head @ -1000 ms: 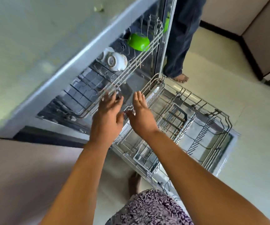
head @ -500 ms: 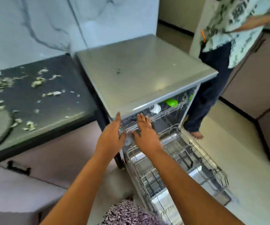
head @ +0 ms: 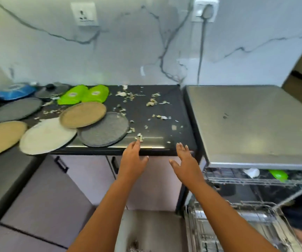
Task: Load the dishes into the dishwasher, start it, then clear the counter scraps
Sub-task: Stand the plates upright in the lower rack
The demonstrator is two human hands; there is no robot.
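Both hands hover at the table (head: 110, 151) front edge, holding nothing. Left hand (head: 131, 160) fingers spread, tips near a food scrap (head: 139, 137) at twelve o'clock. Right hand (head: 185, 163) fingers also apart.

The dishwasher (head: 252, 122) top at right is brushed matt metal; its racks (head: 237, 231) are wire. The counter (head: 157, 113) is glossy black. Centre-left plates (head: 104, 129) look rough and matt; the wall (head: 128, 48) is veined marble.

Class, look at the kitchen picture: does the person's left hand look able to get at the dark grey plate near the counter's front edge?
Probably yes. The left hand is open, holds nothing, and hovers at the counter edge just right of the dark grey plate. Only loose scraps lie between them.
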